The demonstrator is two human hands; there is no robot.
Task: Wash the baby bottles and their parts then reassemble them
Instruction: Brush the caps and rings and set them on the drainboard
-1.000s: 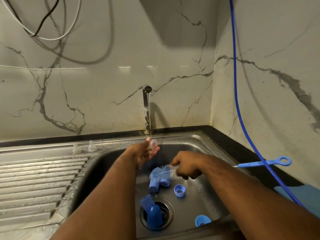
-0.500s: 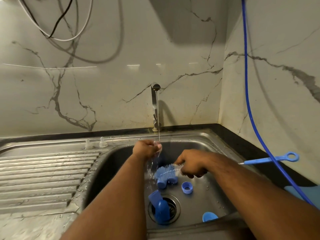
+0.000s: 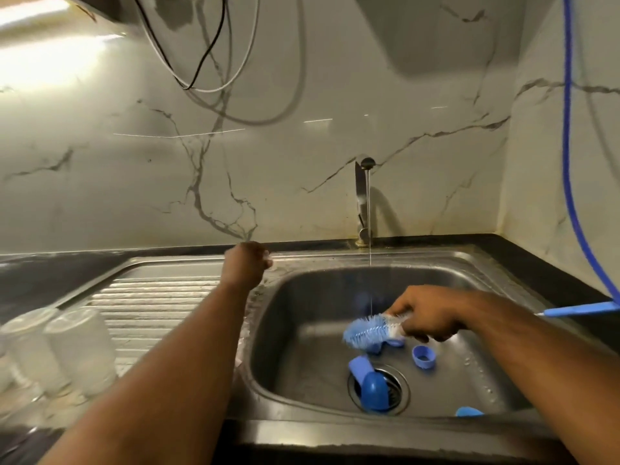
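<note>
Two hands busy: left hand (image 3: 246,263) at drainboard back edge beside sink (image 3: 436,260), fingers curled, contents hidden, cannot tell; right hand (image 3: 426,313) gripping brush (image 3: 369,330) over basin. Set rinsed part down upright, clear of rim. Bottles (image 3: 57,350) inverted at drainboard front-left corner; caps (image 3: 424,356) on sink floor

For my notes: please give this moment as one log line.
left hand: at drainboard | right hand: grips brush | tap: running

left hand (image 3: 246,263) outstretched, right hand (image 3: 427,317) clenched

two bare forearms, no sleeves; left hand (image 3: 246,263), right hand (image 3: 427,317) ungloved, no jewellery visible.
</note>
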